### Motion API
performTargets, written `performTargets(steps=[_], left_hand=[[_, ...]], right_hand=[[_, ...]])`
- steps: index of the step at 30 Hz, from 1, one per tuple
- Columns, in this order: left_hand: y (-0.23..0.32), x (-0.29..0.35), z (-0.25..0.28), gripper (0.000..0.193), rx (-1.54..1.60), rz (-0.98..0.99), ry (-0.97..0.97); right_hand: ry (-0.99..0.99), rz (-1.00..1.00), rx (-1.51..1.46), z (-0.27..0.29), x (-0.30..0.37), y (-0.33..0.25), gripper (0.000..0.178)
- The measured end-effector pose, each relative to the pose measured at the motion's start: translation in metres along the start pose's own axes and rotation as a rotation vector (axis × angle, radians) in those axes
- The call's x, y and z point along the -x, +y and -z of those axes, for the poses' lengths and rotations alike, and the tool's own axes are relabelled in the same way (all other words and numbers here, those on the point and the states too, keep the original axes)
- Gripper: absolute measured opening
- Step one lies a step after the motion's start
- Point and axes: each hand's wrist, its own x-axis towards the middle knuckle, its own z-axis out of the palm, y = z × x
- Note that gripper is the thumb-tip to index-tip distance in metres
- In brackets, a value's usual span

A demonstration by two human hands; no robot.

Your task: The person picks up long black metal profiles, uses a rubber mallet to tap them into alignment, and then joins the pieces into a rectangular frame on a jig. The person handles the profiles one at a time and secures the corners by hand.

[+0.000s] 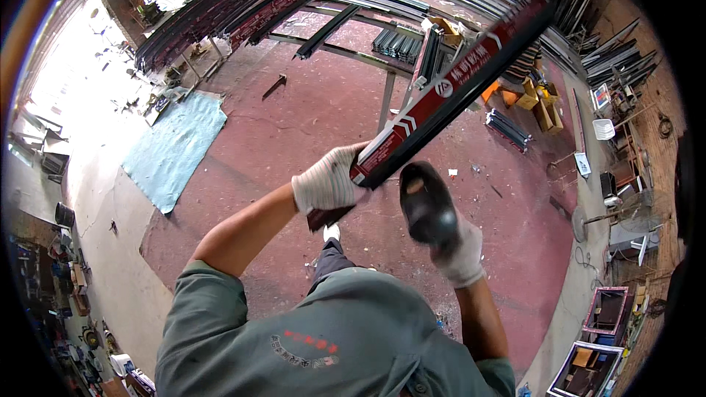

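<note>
A long dark metal profile (pixel 441 114) with red printed film along one face slants from the middle up to the far right. My left hand (pixel 329 180), in a white knit glove, is wrapped round its near end. Beside that end, a little to the right, my gloved right hand (pixel 460 250) grips a black rubber mallet (pixel 426 202). The mallet's rounded head points up toward the profile, and a gap of floor shows between them. Its head hides some of my right fingers.
Stacked dark profiles (pixel 198 18) lie on a rack at the far left. A pale blue mat (pixel 176 148) and a small T-shaped tool (pixel 274 87) are on the red floor. Cardboard boxes (pixel 546 114) and a profile bundle (pixel 507 130) sit right; a fan (pixel 579 222) stands nearby.
</note>
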Motion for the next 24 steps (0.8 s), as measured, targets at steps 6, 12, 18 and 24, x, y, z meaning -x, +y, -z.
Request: performTargets(steps=[6, 12, 18, 24], left_hand=[[-0.001, 0.002, 0.008, 0.08, -0.103, 0.279, -0.053], [-0.006, 0.006, 0.001, 0.08, -0.184, 0.193, -0.055], [-0.01, -0.001, 0.02, 0.078, -0.114, 0.496, -0.09], [-0.025, 0.0, 0.035, 0.081, 0.159, 0.357, -0.084]], right_hand=[[-0.004, -0.372, -0.839, -0.011, 0.045, -0.009, 0.047], [-0.01, -0.141, -0.019, -0.044, 0.022, 0.025, 0.04], [0.115, -0.137, -0.279, -0.051, 0.051, 0.024, 0.02], [0.143, -0.116, -0.405, -0.055, 0.079, 0.029, 0.025]])
